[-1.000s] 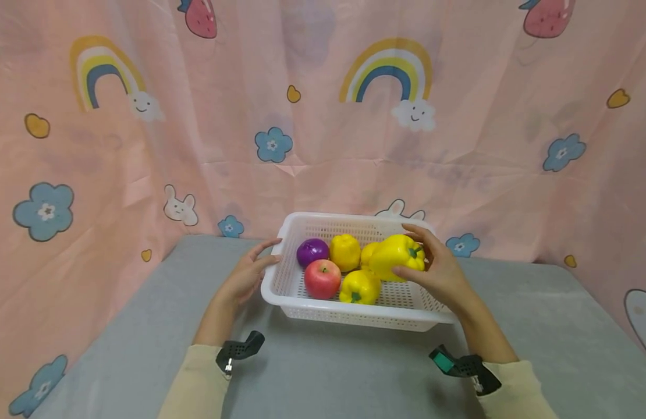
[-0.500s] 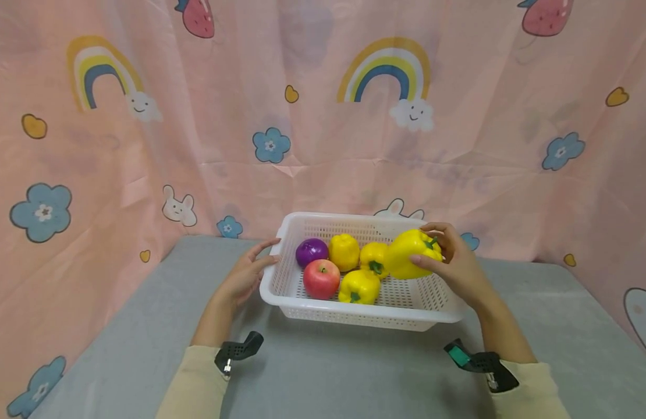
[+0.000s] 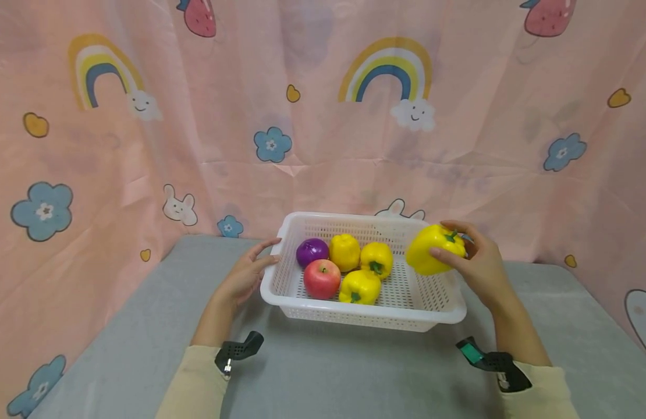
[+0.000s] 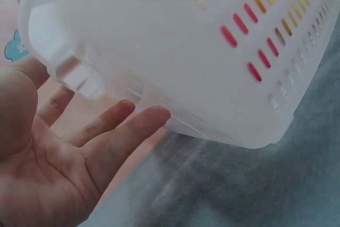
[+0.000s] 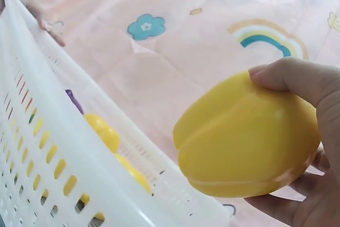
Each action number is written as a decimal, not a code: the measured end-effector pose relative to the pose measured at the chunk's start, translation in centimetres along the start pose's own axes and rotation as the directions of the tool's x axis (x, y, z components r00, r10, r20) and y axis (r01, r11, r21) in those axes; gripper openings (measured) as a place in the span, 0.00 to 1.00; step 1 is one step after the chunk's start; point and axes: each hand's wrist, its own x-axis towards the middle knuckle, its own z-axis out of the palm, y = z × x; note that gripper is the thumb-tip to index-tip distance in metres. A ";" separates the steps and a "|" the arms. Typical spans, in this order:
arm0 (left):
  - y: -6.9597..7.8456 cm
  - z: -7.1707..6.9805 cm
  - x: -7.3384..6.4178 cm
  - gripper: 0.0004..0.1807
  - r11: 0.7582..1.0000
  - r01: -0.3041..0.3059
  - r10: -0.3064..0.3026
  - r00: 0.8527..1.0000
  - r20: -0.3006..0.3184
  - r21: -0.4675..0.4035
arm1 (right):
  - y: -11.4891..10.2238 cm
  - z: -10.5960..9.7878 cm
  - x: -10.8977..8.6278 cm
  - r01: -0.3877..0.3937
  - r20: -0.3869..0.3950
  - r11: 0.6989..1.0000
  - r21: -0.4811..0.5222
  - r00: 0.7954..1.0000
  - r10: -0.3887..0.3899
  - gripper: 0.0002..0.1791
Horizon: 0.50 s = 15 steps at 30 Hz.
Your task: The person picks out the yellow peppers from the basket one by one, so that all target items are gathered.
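Note:
My right hand (image 3: pixel 477 262) grips a yellow bell pepper (image 3: pixel 435 250) above the right end of a white plastic basket (image 3: pixel 354 311). The right wrist view shows the thumb on top of this pepper (image 5: pixel 247 136) and fingers beneath it. At the basket's left end, my left hand (image 3: pixel 247 273) rests against the rim. Its fingers (image 4: pixel 146 120) look nearly straight beside the outer wall in the left wrist view. Inside the basket lie a purple onion-like vegetable (image 3: pixel 312 252), a red apple (image 3: pixel 322 279), and three yellow peppers, the front one (image 3: pixel 360 287) nearest me.
The basket stands on a grey cloth-covered table (image 3: pixel 344 372). Behind it hangs a pink patterned curtain (image 3: pixel 323 180), close to the basket's back rim. Dark wrist devices sit on the left wrist (image 3: pixel 239 349) and right wrist (image 3: pixel 493 362).
My right hand has carried the yellow bell pepper rightward, from over the other peppers to the basket's right end, uncovering the pepper behind. The left hand and the basket have stayed put.

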 end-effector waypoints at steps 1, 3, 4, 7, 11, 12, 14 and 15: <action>0.0 0.0 0.0 0.30 1.000 0.000 0.000 1.000 0.001 0.003 | 0.2 0.0 0.0 0.017 -0.013 1.000 0.009 1.000 -0.017 0.32; 0.0 0.0 0.0 0.30 1.000 -0.002 0.002 1.000 0.001 0.007 | 0.4 -0.1 0.1 0.049 -0.039 0.999 0.022 0.998 -0.048 0.32; 0.0 0.1 -0.1 0.30 1.000 -0.002 0.002 1.000 0.001 0.008 | 0.6 -0.2 0.1 0.061 -0.049 0.998 0.022 0.997 -0.060 0.32; 0.0 0.1 -0.1 0.29 1.000 -0.005 0.005 1.000 0.000 0.009 | 0.8 -0.3 0.1 0.072 -0.071 0.997 0.015 0.995 -0.071 0.32; 0.1 0.1 -0.2 0.29 1.000 -0.008 0.008 1.000 0.002 0.001 | 1.0 -0.4 0.1 0.075 -0.089 0.997 -0.015 0.993 -0.076 0.31; 0.0 0.1 -0.2 0.29 1.000 -0.010 0.010 1.000 0.004 0.000 | 1.0 -0.4 0.1 0.078 -0.091 0.997 -0.024 0.993 -0.080 0.31; 0.0 0.1 -0.2 0.29 1.000 -0.011 0.011 1.000 0.004 -0.002 | 1.1 -0.4 0.1 0.079 -0.098 0.996 -0.051 0.992 -0.084 0.32; -0.1 0.1 -0.2 0.30 1.000 -0.013 0.013 1.000 0.006 -0.002 | 1.2 -0.4 0.1 0.078 -0.101 0.995 -0.058 0.991 -0.084 0.32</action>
